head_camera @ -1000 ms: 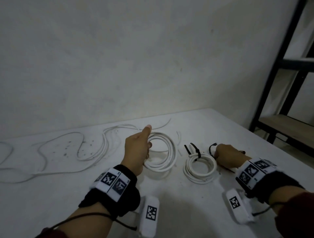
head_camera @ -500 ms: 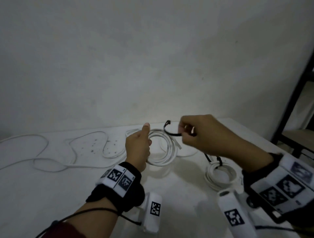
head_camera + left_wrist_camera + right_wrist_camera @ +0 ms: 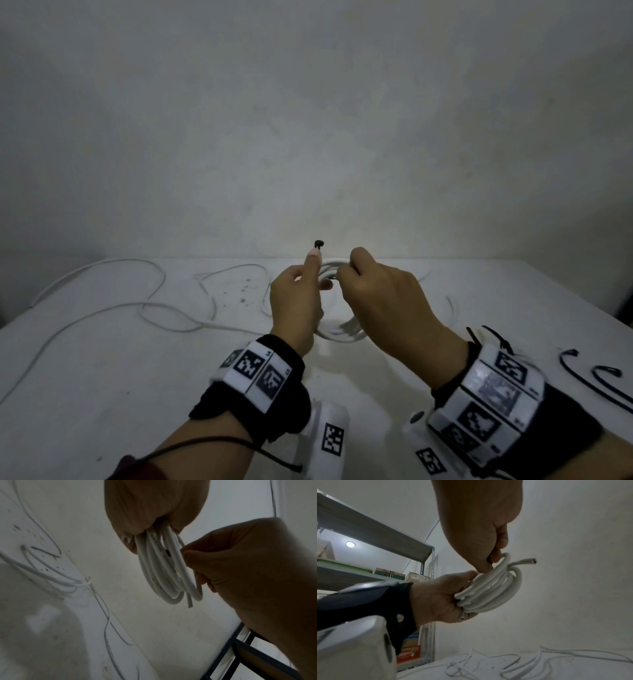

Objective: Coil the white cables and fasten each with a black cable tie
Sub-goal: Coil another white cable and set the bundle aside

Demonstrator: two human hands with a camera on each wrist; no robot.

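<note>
My left hand grips a coil of white cable held upright above the table, thumb pointing up. My right hand is close against the coil's top and pinches a black cable tie. The tie's head sticks up just above the left thumb. In the left wrist view the coil hangs from the left hand with the right hand touching its side. In the right wrist view one cut end of the coil juts out to the right.
Loose white cables snake over the left half of the white table. Spare black cable ties lie at the right, near the right wrist. The wall stands close behind the table. A metal shelf rack is off to one side.
The right hand lifted a black tie from the table's right side and brought it to the coil. It now sits against the coil beside the left thumb.
</note>
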